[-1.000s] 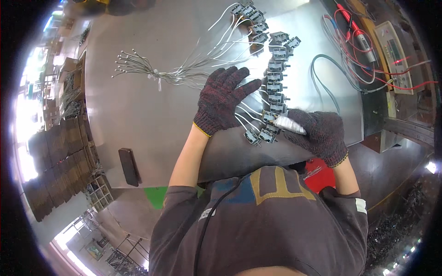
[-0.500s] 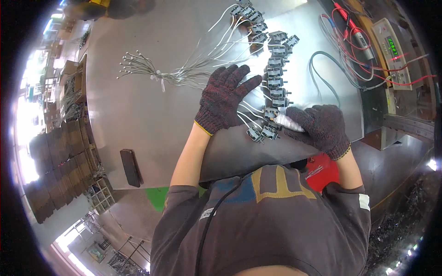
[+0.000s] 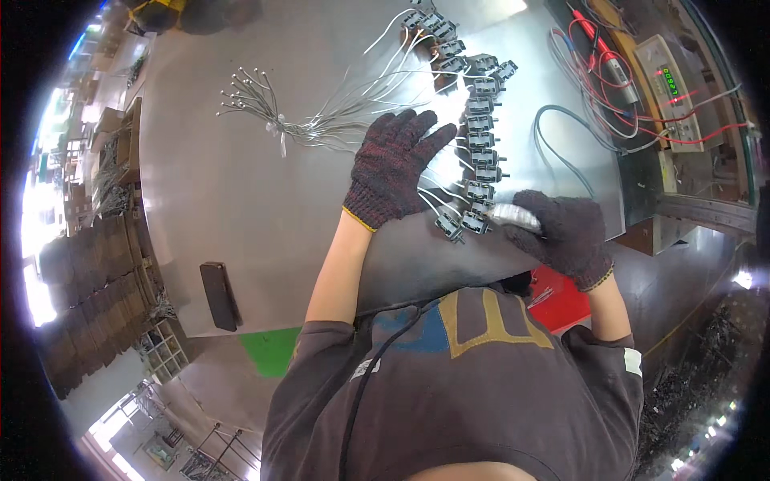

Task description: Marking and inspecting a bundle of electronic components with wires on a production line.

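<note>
My left hand [image 3: 391,168], in a dark knitted glove, lies with its fingers stretched out over white wires [image 3: 365,96]. These wires run from a bundle tied at the left [image 3: 277,127] to a row of small grey-black switch-like parts with shafts [image 3: 484,139]. At the near end of the row, my gloved right hand [image 3: 565,232] is curled. From it a white wrapped piece [image 3: 516,215] reaches toward a near part [image 3: 475,222]; whether it is a taped finger or a held thing is unclear. Another part [image 3: 449,227] sits at the table's near side.
At the right stand a meter with a green lit display [image 3: 670,82], a red probe [image 3: 597,40] and looped leads [image 3: 561,148]. A dark phone-like slab [image 3: 218,297] lies near the left front corner of the metal table [image 3: 216,200]. Below the table edge is a red container [image 3: 557,297].
My right hand has shifted slightly down, and the white wrapped piece has drawn a little way back from the near parts. The left hand stays over the wires. The view has shifted slightly.
</note>
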Available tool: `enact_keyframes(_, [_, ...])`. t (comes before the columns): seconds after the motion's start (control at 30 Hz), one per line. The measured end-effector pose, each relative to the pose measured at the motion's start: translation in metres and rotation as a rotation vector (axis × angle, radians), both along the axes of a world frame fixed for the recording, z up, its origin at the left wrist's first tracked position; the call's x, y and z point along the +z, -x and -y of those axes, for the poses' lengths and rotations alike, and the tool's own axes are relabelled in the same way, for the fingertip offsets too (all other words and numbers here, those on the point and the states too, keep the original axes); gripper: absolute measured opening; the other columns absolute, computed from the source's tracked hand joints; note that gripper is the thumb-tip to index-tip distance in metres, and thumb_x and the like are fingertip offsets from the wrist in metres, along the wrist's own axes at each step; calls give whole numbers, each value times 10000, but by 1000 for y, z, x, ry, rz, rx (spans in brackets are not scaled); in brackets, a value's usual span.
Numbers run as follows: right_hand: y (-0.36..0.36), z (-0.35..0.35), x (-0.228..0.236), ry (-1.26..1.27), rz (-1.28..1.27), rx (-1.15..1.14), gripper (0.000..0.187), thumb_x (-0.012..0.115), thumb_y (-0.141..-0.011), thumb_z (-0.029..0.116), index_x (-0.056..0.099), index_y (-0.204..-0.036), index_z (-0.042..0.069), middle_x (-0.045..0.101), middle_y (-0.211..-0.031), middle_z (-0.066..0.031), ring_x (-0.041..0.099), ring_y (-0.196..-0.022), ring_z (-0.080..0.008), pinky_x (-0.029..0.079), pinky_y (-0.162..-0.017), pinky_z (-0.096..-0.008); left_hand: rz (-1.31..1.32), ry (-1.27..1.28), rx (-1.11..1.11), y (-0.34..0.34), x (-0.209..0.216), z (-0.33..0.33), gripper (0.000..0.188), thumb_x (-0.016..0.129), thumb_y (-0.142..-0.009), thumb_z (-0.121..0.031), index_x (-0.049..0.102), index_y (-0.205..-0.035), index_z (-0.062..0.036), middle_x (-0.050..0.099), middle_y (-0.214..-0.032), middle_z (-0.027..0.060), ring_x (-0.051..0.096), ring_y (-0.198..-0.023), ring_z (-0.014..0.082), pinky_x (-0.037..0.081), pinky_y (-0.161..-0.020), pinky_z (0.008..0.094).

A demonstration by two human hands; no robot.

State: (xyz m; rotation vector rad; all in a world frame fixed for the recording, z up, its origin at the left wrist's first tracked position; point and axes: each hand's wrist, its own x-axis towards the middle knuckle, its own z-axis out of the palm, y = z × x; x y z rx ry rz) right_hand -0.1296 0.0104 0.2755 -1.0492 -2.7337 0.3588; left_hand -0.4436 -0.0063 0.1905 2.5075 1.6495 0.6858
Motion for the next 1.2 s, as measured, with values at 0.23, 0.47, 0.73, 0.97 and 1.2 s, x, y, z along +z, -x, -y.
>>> enact_keyframes(0.23, [8, 6, 3, -81, 197, 33, 435, 724, -974, 559, 722, -1253, 225, 719, -742, -32, 725, -629, -220, 538, -567, -402, -18, 19, 6, 0, 1, 1, 1026, 851, -709, -621, 526, -1600, -228, 563, -1568, 122, 515, -1458, 384, 366, -1250, 573])
enact_keyframes(0.47, [5, 7, 3, -119, 219, 58, 390, 713, -979, 554, 722, -1237, 262, 710, -734, -26, 728, -637, -218, 533, -545, -401, 16, -28, 18, -3, -7, 4, 1061, 844, -727, -594, 479, -1622, -156, 558, -1576, 136, 507, -1471, 375, 352, -1263, 559])
enact_keyframes(0.73, [5, 7, 0, -122, 215, 67, 354, 731, -967, 532, 740, -1194, 260, 710, -751, -25, 730, -660, -217, 538, -556, -402, 3, -5, 26, -3, -5, 6, 1043, 842, -740, -590, 483, -1609, -138, 545, -1593, 141, 504, -1475, 376, 339, -1273, 558])
enact_keyframes(0.97, [3, 8, -1, -147, 243, 80, 376, 725, -968, 548, 758, -1197, 253, 715, -795, -29, 730, -698, -214, 536, -563, -401, -7, -30, 11, -1, -8, 6, 1066, 791, -776, -646, 440, -1640, -130, 523, -1610, 152, 483, -1488, 364, 317, -1277, 565])
enact_keyframes(1.2, [-4, 25, -7, -30, -115, -91, 410, 785, -946, 512, 763, -1220, 208, 773, -880, -81, 767, -754, -256, 578, -629, -423, 23, -86, 49, -4, -9, 9, 1027, 756, -819, -709, 480, -1611, -117, 571, -1569, 151, 532, -1441, 374, 351, -1257, 570])
